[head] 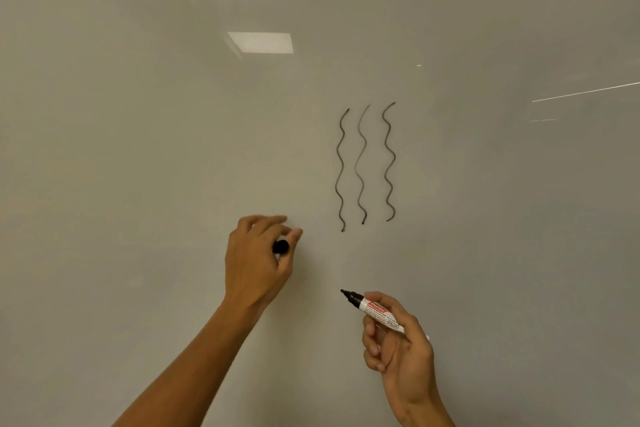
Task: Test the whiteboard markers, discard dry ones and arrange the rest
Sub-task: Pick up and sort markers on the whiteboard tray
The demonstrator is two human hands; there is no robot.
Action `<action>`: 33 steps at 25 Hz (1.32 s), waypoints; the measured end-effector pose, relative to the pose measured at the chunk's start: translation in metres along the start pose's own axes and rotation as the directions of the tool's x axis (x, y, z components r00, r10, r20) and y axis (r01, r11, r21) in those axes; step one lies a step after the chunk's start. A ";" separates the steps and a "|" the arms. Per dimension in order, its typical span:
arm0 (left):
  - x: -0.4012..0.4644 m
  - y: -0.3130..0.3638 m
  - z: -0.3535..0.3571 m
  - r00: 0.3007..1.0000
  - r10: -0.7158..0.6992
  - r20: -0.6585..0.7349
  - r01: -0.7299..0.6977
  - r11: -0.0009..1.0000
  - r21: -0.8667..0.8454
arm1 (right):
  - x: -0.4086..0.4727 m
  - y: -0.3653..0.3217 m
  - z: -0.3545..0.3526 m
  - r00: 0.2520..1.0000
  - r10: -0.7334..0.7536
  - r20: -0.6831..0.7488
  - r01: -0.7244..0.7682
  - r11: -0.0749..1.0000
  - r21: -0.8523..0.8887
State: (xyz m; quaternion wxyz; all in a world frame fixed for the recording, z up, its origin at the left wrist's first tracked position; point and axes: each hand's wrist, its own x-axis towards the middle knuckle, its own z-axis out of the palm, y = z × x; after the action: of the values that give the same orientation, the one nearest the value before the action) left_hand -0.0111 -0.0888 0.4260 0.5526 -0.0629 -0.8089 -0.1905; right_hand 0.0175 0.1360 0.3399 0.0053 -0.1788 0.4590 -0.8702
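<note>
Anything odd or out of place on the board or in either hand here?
Nothing stands out. Three wavy test lines sit on the whiteboard; the right hand holds an uncapped marker, the left hand its black cap.

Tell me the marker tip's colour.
Black, on the marker in the right hand; head view.

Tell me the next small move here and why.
Probably bring the cap in the left hand onto the marker held by the right hand: its tip is bare and off the whiteboard, and three wavy lines are already drawn.
</note>
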 end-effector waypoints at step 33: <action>-0.170 -0.010 -0.024 0.733 -0.131 0.667 0.177 0.984 -0.001 | -0.054 0.063 -0.011 0.942 0.218 0.253 0.000 0.757 -0.653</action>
State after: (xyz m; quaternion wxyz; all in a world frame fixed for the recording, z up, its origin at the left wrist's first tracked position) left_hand 0.0712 -0.0884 0.2750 0.2084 -0.0771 -0.9483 -0.2265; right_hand 0.0546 0.1178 0.2668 0.0679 -0.2782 0.7326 -0.6175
